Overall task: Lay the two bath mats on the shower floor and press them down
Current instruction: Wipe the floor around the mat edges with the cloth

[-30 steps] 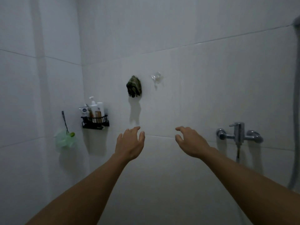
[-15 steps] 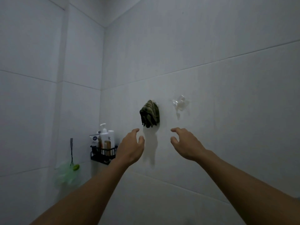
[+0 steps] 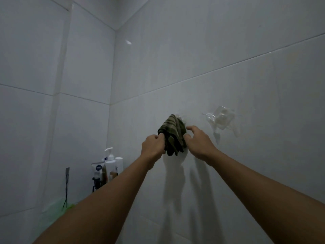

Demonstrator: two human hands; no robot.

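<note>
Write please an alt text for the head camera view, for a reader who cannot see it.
Two bare hands reach up to a dark striped cloth hanging on a white tiled wall: the left hand grips its left edge, the right hand touches its right side. A clear hook sits empty to the right; a rack of bottles hangs lower left.

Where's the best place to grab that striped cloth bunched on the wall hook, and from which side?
Take the striped cloth by its loose hanging folds, below the bunched peak caught on the wall, coming in from both sides. It fans out downward, so the lower edges offer free fabric. The left hand already pinches the left folds; the right hand is open at the right edge. Then probably lift up and away.
</note>
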